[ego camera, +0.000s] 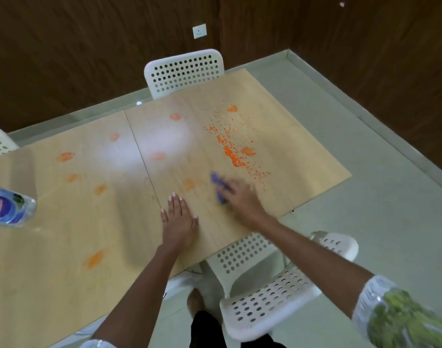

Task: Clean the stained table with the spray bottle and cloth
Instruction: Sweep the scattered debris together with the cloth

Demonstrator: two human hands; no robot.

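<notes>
Both bare forearms reach forward from near the bottom edge; the left hand (pixel 179 219) lies flat, palm down, fingers straight and close together; the right hand (pixel 242 200), farther right and motion-blurred, grips a small purple cloth (pixel 218 187) under its curled fingers.

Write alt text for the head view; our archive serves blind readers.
A right hand wipes a crumpled purple cloth across a stained light wooden table beside scattered orange grains, while the left hand rests flat. A clear plastic bottle with a blue label stands at far left.
</notes>
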